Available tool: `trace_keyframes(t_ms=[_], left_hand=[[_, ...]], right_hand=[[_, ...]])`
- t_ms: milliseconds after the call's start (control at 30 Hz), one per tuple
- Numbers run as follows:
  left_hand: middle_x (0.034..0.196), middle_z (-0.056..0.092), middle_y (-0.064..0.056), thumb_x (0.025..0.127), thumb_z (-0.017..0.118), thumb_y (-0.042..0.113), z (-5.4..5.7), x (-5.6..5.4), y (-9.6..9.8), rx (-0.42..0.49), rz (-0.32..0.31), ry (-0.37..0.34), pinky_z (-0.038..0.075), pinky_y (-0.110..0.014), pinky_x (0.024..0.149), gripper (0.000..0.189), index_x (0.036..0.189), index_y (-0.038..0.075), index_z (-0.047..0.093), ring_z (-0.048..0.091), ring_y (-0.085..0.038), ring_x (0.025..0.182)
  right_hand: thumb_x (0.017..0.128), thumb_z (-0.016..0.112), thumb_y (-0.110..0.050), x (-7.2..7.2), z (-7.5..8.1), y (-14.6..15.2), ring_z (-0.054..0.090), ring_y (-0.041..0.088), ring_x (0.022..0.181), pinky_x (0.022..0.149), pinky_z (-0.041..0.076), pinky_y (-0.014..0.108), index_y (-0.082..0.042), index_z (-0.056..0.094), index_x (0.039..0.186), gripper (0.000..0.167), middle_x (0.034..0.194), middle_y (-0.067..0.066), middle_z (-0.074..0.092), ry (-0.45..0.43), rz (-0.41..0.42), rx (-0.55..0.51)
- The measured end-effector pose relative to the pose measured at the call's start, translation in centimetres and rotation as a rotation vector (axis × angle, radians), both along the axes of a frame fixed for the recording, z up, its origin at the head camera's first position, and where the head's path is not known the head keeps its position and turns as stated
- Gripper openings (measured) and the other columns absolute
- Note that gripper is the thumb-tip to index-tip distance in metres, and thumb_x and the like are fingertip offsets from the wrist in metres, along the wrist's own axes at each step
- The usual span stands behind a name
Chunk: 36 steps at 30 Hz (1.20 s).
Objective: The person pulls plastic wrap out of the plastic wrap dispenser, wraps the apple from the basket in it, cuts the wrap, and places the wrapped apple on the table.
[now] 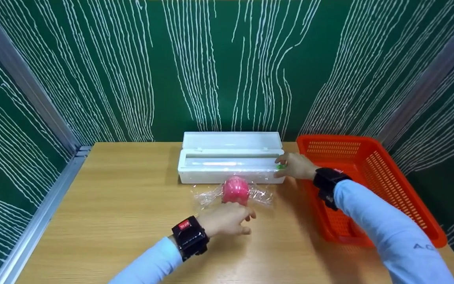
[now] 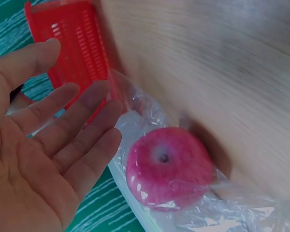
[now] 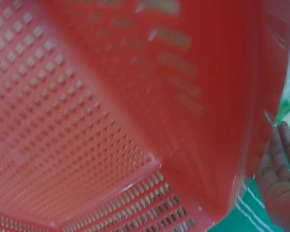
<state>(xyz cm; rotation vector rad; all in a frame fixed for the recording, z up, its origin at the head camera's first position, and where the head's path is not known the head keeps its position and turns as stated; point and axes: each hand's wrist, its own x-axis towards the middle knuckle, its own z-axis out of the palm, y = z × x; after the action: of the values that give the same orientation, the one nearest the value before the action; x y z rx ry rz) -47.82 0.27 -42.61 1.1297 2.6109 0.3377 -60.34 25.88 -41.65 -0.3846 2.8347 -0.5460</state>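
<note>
A red apple (image 1: pixel 235 190) with clear plastic film (image 2: pixel 232 212) bunched out at its sides sits on the table in front of a long white cling film dispenser box (image 1: pixel 227 175), whose lid stands up at the back. My left hand (image 1: pixel 225 219) hovers just in front of the apple, palm and spread fingers bare in the left wrist view. At the box's right end, my right hand (image 1: pixel 297 165) has thumb and fingers apart around a small green piece (image 1: pixel 280 167). The right wrist view shows those fingers extended beside that piece.
A red-orange perforated plastic basket (image 1: pixel 404 185) stands on the right of the wooden table (image 1: pixel 132 189), under my right forearm. Green panels with white wavy lines (image 1: pixel 227 79) rise behind the table and at both sides, with metal posts at the corners.
</note>
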Motion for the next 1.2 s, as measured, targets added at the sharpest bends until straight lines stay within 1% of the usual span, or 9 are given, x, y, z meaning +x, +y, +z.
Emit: trace_keyframes(t_ms=[133,333,433,533,633,800,900,1033,1200], left_hand=[[0.107,0.066,0.007,0.080,0.066,0.037,-0.3,-0.1,0.5,-0.004,-0.015,0.020,0.051,-0.022,0.073,0.037,0.114,0.022,0.060,0.063,-0.010,0.091],[0.103,0.067,0.006,0.079,0.068,0.034,-0.7,-0.5,1.4,0.008,-0.038,0.042,0.049,-0.019,0.070,0.035,0.110,0.018,0.061,0.063,-0.009,0.086],[0.105,0.066,0.004,0.081,0.066,0.032,-0.2,-1.0,1.8,0.021,-0.026,0.012,0.050,-0.018,0.072,0.033,0.110,0.017,0.062,0.063,-0.009,0.087],[0.103,0.067,0.000,0.084,0.063,0.026,0.7,-1.9,2.5,0.061,0.011,-0.042,0.050,-0.016,0.066,0.028,0.109,0.015,0.063,0.062,-0.008,0.078],[0.096,0.068,-0.002,0.087,0.060,0.019,1.7,-3.6,3.5,0.088,0.025,-0.012,0.049,-0.015,0.061,0.020,0.105,0.013,0.065,0.061,-0.009,0.071],[0.102,0.065,-0.003,0.082,0.061,0.002,2.8,-7.9,6.6,0.019,-0.035,0.270,0.051,-0.021,0.076,0.027,0.106,0.013,0.065,0.061,-0.014,0.090],[0.105,0.064,-0.002,0.080,0.061,0.001,2.4,-10.6,8.9,0.003,-0.100,0.419,0.050,-0.025,0.083,0.029,0.105,0.014,0.067,0.060,-0.016,0.097],[0.101,0.065,0.000,0.082,0.059,0.008,1.0,-12.9,10.9,0.032,-0.135,0.493,0.048,-0.026,0.082,0.021,0.097,0.017,0.071,0.060,-0.016,0.094],[0.092,0.067,0.002,0.079,0.062,0.011,-0.9,-13.7,12.2,0.051,-0.065,0.552,0.050,-0.024,0.075,0.016,0.087,0.019,0.072,0.061,-0.014,0.086]], right_hand=[[0.075,0.074,-0.035,-0.3,-0.6,-0.6,0.055,0.027,0.095,0.093,0.045,0.048,-0.007,0.061,0.117,0.052,0.115,0.014,0.062,0.009,0.007,0.018],[0.077,0.073,-0.026,-0.5,-2.0,0.0,0.055,0.027,0.092,0.089,0.048,0.046,-0.006,0.065,0.109,0.038,0.108,0.014,0.063,0.063,0.010,0.007],[0.078,0.072,-0.023,-0.4,-2.2,0.2,0.055,0.026,0.090,0.088,0.049,0.044,-0.007,0.065,0.106,0.033,0.106,0.013,0.061,0.060,-0.006,-0.018],[0.078,0.072,-0.022,-0.4,-2.1,0.2,0.053,0.027,0.090,0.090,0.048,0.044,-0.007,0.066,0.104,0.031,0.106,0.013,0.059,0.059,-0.010,-0.035],[0.079,0.072,-0.023,-0.5,-2.0,0.2,0.053,0.026,0.089,0.090,0.048,0.044,-0.009,0.066,0.105,0.030,0.106,0.011,0.059,0.065,-0.006,-0.034],[0.079,0.071,-0.026,-0.6,-2.0,0.2,0.058,0.025,0.075,0.077,0.054,0.035,-0.011,0.065,0.106,0.032,0.100,0.008,0.059,0.061,-0.007,-0.019],[0.078,0.072,-0.024,-0.7,-2.1,0.4,0.060,0.025,0.067,0.071,0.053,0.033,-0.008,0.063,0.106,0.033,0.094,0.010,0.060,0.070,0.005,-0.036],[0.074,0.076,-0.019,-0.8,-2.2,0.5,0.060,0.022,0.072,0.073,0.052,0.036,-0.004,0.061,0.103,0.036,0.090,0.010,0.062,0.140,0.020,-0.076],[0.070,0.076,-0.015,-0.9,-2.5,0.6,0.057,0.024,0.073,0.069,0.052,0.040,-0.001,0.063,0.090,0.027,0.083,0.012,0.064,0.254,0.056,-0.090]])
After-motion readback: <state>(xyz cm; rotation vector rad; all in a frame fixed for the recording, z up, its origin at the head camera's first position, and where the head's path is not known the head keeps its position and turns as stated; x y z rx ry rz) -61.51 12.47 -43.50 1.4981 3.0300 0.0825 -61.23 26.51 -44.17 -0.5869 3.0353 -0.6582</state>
